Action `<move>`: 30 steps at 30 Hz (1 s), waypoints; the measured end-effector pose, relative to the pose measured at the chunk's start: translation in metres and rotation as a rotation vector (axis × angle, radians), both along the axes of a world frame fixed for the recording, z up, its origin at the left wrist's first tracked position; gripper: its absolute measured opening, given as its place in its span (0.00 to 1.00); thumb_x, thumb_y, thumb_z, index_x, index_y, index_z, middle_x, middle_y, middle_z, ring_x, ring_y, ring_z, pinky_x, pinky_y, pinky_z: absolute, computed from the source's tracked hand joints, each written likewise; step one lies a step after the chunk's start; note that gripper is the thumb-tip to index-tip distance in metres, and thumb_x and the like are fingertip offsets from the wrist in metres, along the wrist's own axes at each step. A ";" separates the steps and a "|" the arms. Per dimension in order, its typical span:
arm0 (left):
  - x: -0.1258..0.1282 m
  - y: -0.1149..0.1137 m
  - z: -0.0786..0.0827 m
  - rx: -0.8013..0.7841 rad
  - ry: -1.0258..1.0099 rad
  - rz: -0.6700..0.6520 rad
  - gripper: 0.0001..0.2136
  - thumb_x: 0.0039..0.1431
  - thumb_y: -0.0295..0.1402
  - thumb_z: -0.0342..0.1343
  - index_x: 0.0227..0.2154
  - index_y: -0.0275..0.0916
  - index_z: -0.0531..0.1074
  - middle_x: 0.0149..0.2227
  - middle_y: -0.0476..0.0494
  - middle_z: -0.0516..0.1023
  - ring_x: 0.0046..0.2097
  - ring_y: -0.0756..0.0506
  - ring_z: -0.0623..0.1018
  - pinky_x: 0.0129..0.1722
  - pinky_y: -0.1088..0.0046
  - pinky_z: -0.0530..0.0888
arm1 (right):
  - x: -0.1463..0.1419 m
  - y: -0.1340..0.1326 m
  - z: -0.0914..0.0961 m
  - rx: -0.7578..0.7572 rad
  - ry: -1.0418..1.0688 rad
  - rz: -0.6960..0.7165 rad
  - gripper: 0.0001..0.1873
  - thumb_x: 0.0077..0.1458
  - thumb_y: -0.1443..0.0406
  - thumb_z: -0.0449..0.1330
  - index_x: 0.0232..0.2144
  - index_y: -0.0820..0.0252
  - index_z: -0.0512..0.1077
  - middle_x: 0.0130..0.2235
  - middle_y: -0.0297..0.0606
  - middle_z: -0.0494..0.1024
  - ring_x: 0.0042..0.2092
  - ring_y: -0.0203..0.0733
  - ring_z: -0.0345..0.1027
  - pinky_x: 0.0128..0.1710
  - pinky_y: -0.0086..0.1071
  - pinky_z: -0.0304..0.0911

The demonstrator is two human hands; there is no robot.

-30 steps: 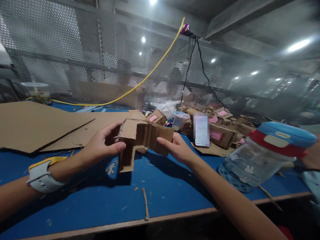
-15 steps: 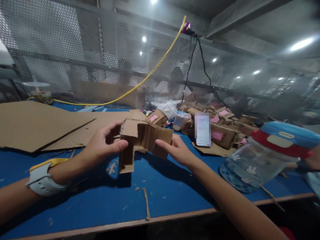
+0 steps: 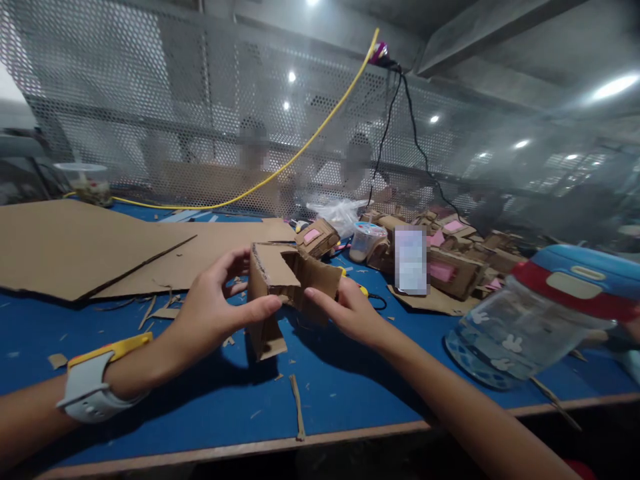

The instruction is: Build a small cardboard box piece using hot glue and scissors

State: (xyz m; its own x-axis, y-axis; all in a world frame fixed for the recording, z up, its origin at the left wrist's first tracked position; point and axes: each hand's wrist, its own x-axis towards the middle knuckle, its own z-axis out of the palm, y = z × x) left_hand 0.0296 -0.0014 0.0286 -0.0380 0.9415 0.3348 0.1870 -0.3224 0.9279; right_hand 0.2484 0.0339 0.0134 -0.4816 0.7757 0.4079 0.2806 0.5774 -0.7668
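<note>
The left hand [image 3: 213,300] and the right hand [image 3: 355,310] grip a folded cardboard piece [image 3: 273,263] from opposite sides, at the middle of the scene over the blue table [image 3: 350,400]. Left hand: fingers bent against the left side of the piece, thumb extended to the right across its near side; the piece is pinched between them. Right hand: thumb laid along the near face of the right flap, fingers behind it and mostly hidden; the flap is pinched. Left forearm: enters from the near left, with a pale watch strap [image 3: 90,393] at the wrist. Right forearm: enters from the near right and slants far and left. Whether the lower end of the piece touches the table cannot be told. A cardboard strip [image 3: 297,407] lies nearer; a clear bottle [image 3: 520,333] stands to the right.
</note>
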 end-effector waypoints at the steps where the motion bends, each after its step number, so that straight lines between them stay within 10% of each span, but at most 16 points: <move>1: 0.001 -0.001 -0.001 0.009 -0.002 0.006 0.46 0.28 0.56 0.74 0.52 0.36 0.72 0.52 0.29 0.80 0.55 0.28 0.79 0.53 0.53 0.79 | -0.001 -0.001 -0.001 0.004 -0.009 0.003 0.15 0.61 0.54 0.56 0.27 0.56 0.66 0.25 0.31 0.70 0.28 0.36 0.63 0.28 0.29 0.61; 18: 0.011 -0.011 -0.014 0.357 0.269 0.067 0.41 0.40 0.55 0.71 0.56 0.37 0.72 0.49 0.37 0.76 0.52 0.35 0.77 0.49 0.59 0.80 | -0.007 -0.008 -0.004 0.213 -0.066 0.067 0.18 0.66 0.62 0.51 0.51 0.58 0.75 0.44 0.42 0.82 0.47 0.48 0.72 0.53 0.42 0.67; 25: 0.010 -0.011 -0.019 0.479 0.371 0.069 0.40 0.41 0.54 0.71 0.55 0.37 0.71 0.47 0.38 0.76 0.49 0.35 0.77 0.48 0.56 0.80 | -0.006 -0.003 -0.011 0.256 0.033 0.073 0.25 0.66 0.61 0.52 0.63 0.58 0.68 0.63 0.45 0.73 0.66 0.51 0.62 0.69 0.48 0.53; 30: 0.006 -0.004 -0.016 0.431 0.297 0.003 0.44 0.39 0.54 0.72 0.58 0.35 0.70 0.52 0.33 0.76 0.54 0.33 0.77 0.51 0.57 0.79 | -0.003 -0.001 -0.004 0.193 0.072 0.047 0.21 0.67 0.57 0.54 0.57 0.55 0.73 0.54 0.42 0.79 0.63 0.50 0.66 0.65 0.45 0.61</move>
